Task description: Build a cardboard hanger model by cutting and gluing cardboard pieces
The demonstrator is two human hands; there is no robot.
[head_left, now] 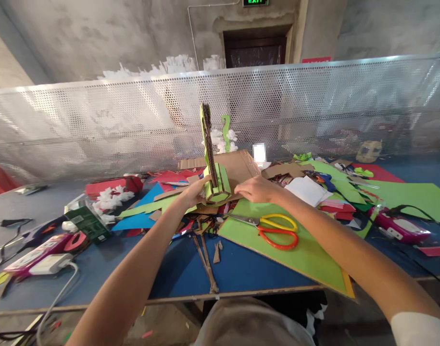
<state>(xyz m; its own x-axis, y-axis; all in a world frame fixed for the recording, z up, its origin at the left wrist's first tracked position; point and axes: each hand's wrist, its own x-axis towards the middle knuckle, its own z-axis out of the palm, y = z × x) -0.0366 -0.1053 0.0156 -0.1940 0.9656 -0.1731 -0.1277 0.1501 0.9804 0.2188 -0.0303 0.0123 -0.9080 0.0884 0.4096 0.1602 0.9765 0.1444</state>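
Green cardboard model [216,180] steadied between left hand [196,190], right hand [257,189]

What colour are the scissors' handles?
The scissors have one yellow handle and one orange-red handle, seen in the head view.

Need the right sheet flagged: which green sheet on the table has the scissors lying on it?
The near green sheet below the right hand; the orange-and-yellow scissors rest on it. The far-right green sheet carries none.

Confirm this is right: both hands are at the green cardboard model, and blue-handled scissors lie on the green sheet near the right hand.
Not quite. The head view shows the scissors have yellow and orange handles, not blue. Otherwise right: left hand and right hand are at the model, scissors on the green sheet.
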